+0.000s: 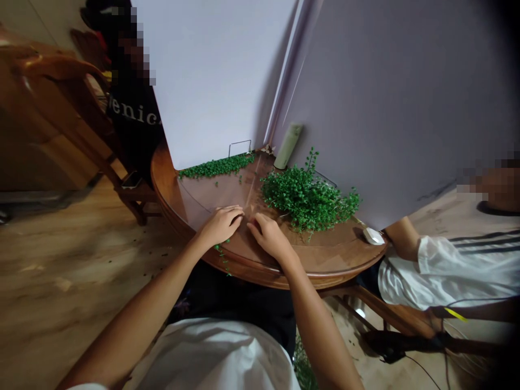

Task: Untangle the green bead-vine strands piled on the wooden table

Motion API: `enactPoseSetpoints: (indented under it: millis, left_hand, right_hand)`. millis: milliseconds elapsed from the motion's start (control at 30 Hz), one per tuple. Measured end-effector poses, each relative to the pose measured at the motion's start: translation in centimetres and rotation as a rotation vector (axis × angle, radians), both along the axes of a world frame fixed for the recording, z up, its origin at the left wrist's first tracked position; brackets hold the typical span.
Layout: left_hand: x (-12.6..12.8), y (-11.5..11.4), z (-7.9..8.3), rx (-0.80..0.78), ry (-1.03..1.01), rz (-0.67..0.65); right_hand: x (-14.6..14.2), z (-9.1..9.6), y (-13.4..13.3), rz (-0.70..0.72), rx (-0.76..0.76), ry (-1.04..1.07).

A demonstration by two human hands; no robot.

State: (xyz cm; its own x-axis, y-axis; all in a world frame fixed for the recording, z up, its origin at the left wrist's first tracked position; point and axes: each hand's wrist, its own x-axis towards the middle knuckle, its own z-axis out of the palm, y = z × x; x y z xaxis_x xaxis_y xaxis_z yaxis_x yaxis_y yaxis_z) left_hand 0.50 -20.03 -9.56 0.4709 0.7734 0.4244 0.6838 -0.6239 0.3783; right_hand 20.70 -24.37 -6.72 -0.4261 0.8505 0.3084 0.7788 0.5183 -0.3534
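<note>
Left hand and right hand curl, grip unclear to us; a slip could drop the trailing sprig off the worktop.

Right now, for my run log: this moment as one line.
left hand: on round wooden table, by hanging green sprig | right hand: on table, by green sprig heap

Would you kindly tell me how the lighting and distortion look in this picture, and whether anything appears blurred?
In the head view, a pale streak of glare crosses the clear sheet on the wooden table; the wide lens bends the table's rim and leans the white board; the floor looks smeared at left, and the right edge falls into dark shading.
</note>
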Motion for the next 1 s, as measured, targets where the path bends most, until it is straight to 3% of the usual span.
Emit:
enactPoseSetpoints:
  millis: [233,500,767,900,1000]
  left_hand:
    - [1.3,0.3,0.2,-0.051,0.062,0.074]
    - [4.2,2.3,1.3,-0.154,-0.052,0.065]
    - [2.9,3.4,1.8,-0.172,-0.228,0.044]
    - [1.7,2.2,2.2,-0.131,-0.258,0.102]
    - [0.6,-0.9,2.2,-0.082,-0.250,0.156]
  right_hand:
    - [-0.2,0.4,-2.2,0.139,-0.023,0.119]
    - [0.4,0.2,-1.8,0.112,0.019,0.055]
    - [-1.4,0.2,-1.7,0.084,0.093,0.017]
    - [-2.1,0.1,-1.4,0.149,0.084,-0.020]
    - [-2.5,-0.3,-1.1,0.128,0.065,-0.026]
